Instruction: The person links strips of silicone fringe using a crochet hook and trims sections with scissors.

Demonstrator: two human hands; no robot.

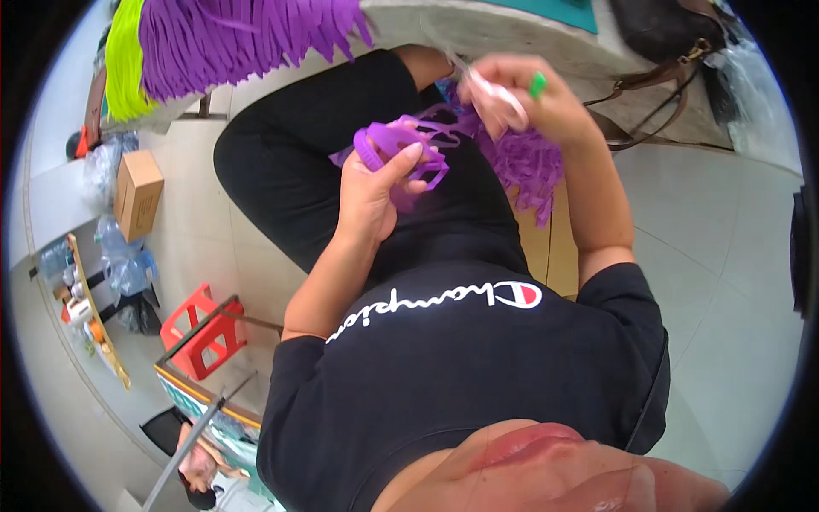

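Note:
Above my lap, my left hand (368,189) has its fingers closed around a purple rubber-like looped strip (375,147), ribbed along one edge. Thin purple ends stick out past its thumb. My right hand (546,98) is raised to the right, near the table edge, and closed on a slim pale pink-and-white tool (499,98) whose kind I cannot make out through the blur. A small green piece (537,84) shows at the right hand's fingers. Under it hangs a tangled heap of purple trimmings (527,171), beside my right thigh.
Long purple strips (247,38) and lime-green strips (124,64) hang over the table (409,24) edge at upper left. A dark bag (661,38) with straps lies at upper right. A cardboard box (139,194), a red stool (203,331) and another person (205,469) are to the left.

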